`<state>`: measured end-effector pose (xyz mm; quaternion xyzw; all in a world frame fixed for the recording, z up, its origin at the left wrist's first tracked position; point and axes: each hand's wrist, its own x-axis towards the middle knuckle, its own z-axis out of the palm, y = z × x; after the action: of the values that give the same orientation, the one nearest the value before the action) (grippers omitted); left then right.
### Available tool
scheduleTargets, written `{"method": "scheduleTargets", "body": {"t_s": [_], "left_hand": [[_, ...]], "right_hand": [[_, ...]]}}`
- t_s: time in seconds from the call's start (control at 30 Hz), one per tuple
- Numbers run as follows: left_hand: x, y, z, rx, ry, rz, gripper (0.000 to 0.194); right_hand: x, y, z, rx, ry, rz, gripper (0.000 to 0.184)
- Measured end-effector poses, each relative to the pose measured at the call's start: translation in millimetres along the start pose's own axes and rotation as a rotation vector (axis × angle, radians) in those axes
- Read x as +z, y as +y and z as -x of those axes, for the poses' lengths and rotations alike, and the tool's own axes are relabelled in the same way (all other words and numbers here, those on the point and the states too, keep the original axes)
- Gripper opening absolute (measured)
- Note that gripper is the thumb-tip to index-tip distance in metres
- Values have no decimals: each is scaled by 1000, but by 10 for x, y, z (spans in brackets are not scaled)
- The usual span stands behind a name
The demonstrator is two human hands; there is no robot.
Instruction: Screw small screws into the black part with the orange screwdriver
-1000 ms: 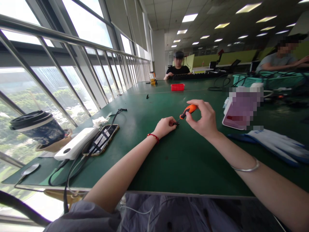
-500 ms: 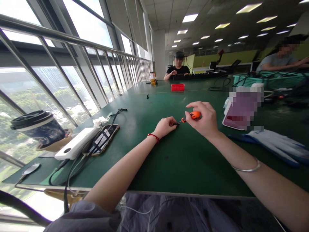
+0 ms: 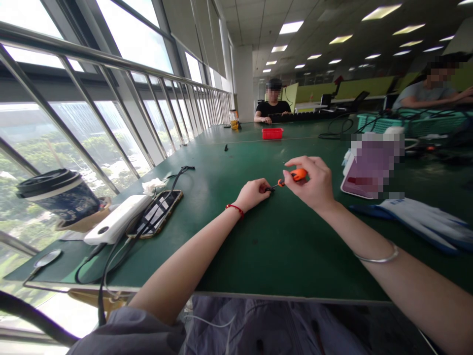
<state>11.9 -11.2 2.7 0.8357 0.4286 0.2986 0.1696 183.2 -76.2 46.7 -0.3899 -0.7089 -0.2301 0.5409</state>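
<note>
Low over the green table [image 3: 236, 266], my left hand [image 3: 253, 194] pinches a small black part [image 3: 271, 189]; its kind is too small to make out. My right hand [image 3: 313, 183] is closed on a screwdriver [image 3: 298, 174] with an orange and black handle. The screwdriver's thin shaft points left and reaches the black part at my left fingertips. Whether its tip sits in a screw is too small to see.
At left lie a phone [image 3: 158, 214] with cables, a white power bank [image 3: 118, 219] and a lidded cup [image 3: 59, 197]. Gloves [image 3: 424, 219] and a propped tablet-like device [image 3: 369, 167] are at right. A red box [image 3: 272, 133] stands farther back; a person [image 3: 273, 103] sits opposite.
My hands, the screwdriver and the black part stay almost in place. The person opposite has lowered one hand to the table.
</note>
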Motion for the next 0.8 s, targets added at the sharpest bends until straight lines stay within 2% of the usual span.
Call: {"method": "scheduleTargets", "body": {"t_s": [0.13,0.3,0.5,0.67,0.8], "left_hand": [[-6,5,3,-4,4,-9,11],[3,-13,-5,5,-5,-4,12],[18,-41,-13,2,10,3,11],[3,-88,-35,2,-25,91,12],[-16,-130,-58,-19,-61,196,12]], "right_hand": [[-9,-11,-13,-56,31,-41,24],[5,0,-6,-4,3,0,6],[-2,-12,-16,-7,22,-41,25],[8,3,-3,100,-23,-3,9],[6,9,-6,136,-11,-41,21]]}}
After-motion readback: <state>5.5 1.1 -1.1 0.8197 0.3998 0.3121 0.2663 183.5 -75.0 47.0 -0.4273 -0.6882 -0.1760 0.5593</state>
